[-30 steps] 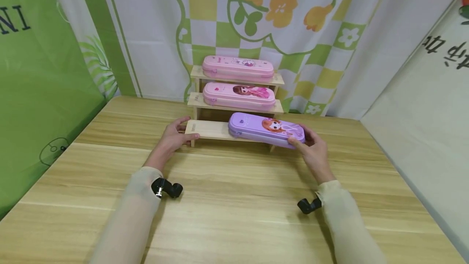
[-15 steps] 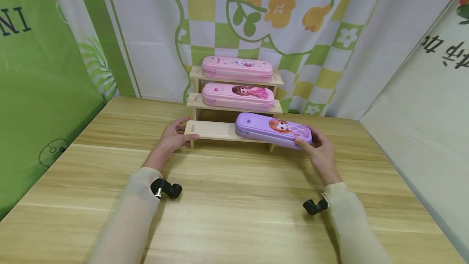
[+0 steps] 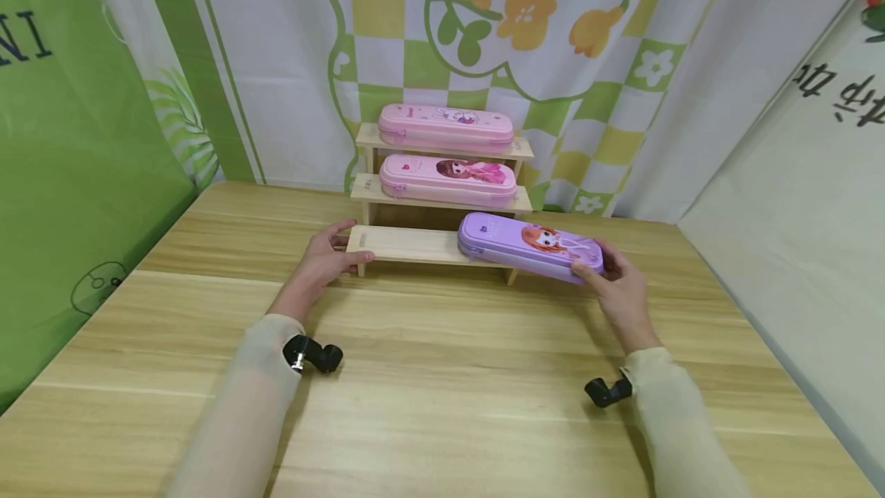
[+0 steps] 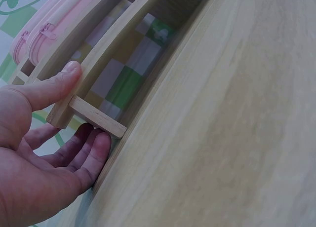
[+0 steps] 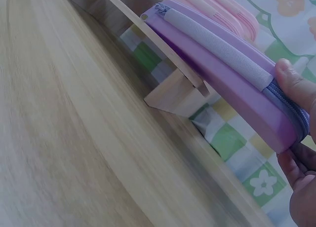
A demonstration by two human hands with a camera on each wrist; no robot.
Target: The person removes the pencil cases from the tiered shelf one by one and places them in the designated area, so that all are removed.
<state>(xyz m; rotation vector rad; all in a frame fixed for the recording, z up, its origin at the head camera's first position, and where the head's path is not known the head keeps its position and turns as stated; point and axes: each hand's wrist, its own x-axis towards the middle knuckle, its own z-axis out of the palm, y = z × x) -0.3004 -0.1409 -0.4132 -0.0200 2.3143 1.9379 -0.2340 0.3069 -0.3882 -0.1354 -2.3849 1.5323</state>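
Purple pencil case (image 3: 528,246) has shifted right across the lowest wooden step (image 3: 408,243), now projecting past its right end. Right hand (image 3: 621,290) grips the case's outer end; left hand (image 3: 320,261) holds the step's left end.

The rack (image 3: 408,244) stands on the table (image 3: 442,375), before a curtain (image 3: 276,60).

A person's left arm (image 3: 238,406), in a pale sleeve, reaches up from the lower left of the frame, the right arm (image 3: 681,421) from the lower right. The left hand (image 3: 321,256), left of center, grips with its thumb above bent fingers (image 4: 96,155); the right hand (image 3: 622,290), right of center, pinches between thumb and fingers.
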